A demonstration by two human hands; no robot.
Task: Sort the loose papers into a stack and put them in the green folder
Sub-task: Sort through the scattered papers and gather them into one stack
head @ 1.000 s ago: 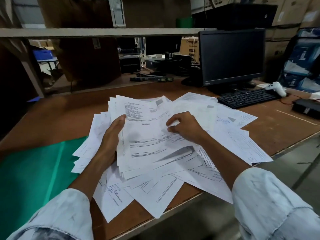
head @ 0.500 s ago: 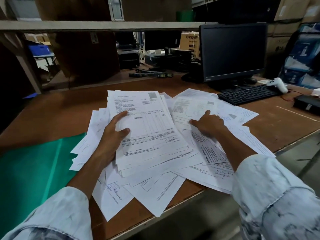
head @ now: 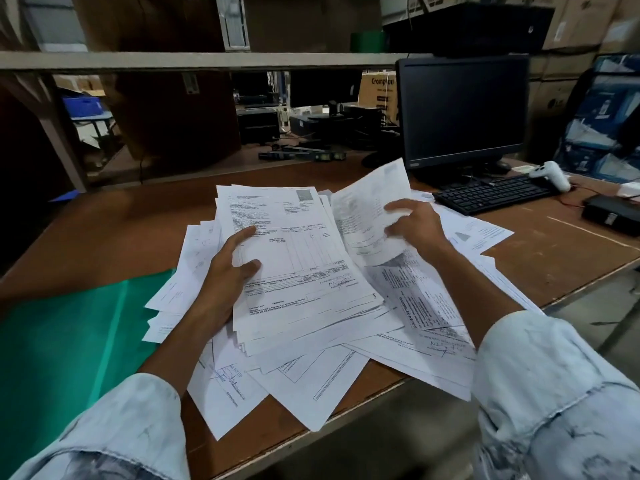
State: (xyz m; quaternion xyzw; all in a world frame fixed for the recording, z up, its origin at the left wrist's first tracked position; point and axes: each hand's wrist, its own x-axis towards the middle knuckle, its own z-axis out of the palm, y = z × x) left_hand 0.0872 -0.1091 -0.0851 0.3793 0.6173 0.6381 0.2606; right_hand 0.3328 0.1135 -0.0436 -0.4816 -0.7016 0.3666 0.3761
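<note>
Light: dim room, we see the papers (head: pixel 298 258) brightest — soft | Shadows: deep under the shelf (head: pixel 173 60), far left near black | Blur: raised sheet (head: pixel 367 199) smeared | Edges: we note wide-angle bowing

Not much legible. Cardboard box (head: pixel 379 95) behind the shelf: "Crompton" in dark print. Tilted sheet (head: pixel 419 299) lying right of the stack (head: pixel 311 317): heading reads "SHRI SAI DISTRIBUTORS", finer print too small. Bottom sheet (head: pixel 225 386) near the desk edge: blue stamp ending "PVT LTD", and the line under it looks like "Authorised Signatory". Black unit (head: pixel 485 26) on the upper shelf: small round logo, possibly hp, can't confirm. Monitor (head: pixel 460 109): bezel badge lower left, unreadable. Top sheet (head: pixel 294 258) of the stack: printed table form plus a handwritten signature, words blur out. Lifted sheet (head: pixel 367 209): motion-blurred, nothing readable.
</note>
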